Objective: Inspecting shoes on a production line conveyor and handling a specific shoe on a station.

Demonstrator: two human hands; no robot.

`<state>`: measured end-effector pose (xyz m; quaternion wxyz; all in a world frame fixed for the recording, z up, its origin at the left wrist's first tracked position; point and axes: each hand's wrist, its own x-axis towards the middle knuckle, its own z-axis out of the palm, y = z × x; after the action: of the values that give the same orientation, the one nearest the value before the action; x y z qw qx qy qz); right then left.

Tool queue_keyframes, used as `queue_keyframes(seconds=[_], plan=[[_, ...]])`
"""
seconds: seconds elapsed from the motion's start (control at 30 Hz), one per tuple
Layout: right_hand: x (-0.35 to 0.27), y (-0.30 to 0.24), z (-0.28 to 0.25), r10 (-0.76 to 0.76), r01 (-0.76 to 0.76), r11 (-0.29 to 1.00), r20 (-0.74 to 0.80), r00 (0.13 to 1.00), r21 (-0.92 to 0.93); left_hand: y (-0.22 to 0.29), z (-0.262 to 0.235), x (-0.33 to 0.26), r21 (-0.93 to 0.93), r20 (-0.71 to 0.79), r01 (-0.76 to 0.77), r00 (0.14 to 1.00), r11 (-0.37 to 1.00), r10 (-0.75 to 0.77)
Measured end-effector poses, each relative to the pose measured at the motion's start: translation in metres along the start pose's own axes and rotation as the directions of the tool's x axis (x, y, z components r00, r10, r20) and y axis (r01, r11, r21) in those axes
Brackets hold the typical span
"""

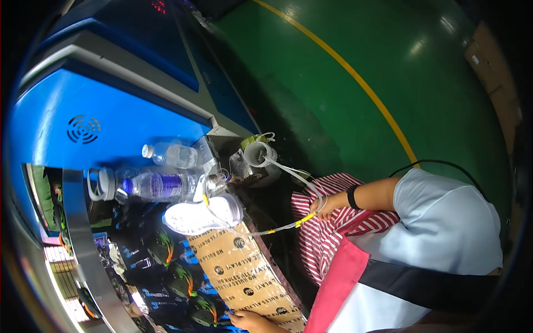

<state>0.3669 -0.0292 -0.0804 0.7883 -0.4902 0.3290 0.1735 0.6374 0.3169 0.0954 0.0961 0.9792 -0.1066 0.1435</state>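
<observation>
The right hand point(325, 205) has its grip closed on the clear hose point(288, 225) beside the white shoe sole point(202, 216) on the counter point(261, 194) — work looks midway — while the left hand point(250, 321) lies flat, fingers apart, on the brown sheet point(244, 266).

A glossy green-painted floor point(422, 72), crossed by a curved yellow line point(355, 77), reflects pale spots of overhead light. On the left stands a large blue and grey machine housing point(116, 105) with a round vent grille point(83, 129). Brown cardboard boxes point(494, 66) sit by the floor's far right edge. A black cable point(444, 164) trails over the green floor.
</observation>
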Motion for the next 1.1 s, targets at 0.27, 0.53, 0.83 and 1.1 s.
queue_keyframes(seconds=[0.27,0.53,0.83,1.1], plan=[[0.043,0.028,-0.01,0.135,-0.141,0.988,0.09,0.987,0.064,0.029,-0.021,-0.005,0.085,0.06,-0.055,0.997,0.995,0.05],[0.034,0.01,-0.014,0.172,-0.182,0.978,0.101,0.98,0.102,0.023,-0.014,-0.001,0.02,0.132,0.093,0.987,0.995,-0.095],[0.002,0.01,-0.044,0.021,-0.005,0.921,-0.036,0.999,0.389,0.032,-0.022,0.002,0.166,0.196,0.021,0.979,0.986,-0.053],[-0.043,-0.083,-0.132,-0.285,0.476,0.878,-0.746,0.602,0.048,0.035,-0.029,0.0,0.096,0.151,0.004,0.988,0.995,-0.018]])
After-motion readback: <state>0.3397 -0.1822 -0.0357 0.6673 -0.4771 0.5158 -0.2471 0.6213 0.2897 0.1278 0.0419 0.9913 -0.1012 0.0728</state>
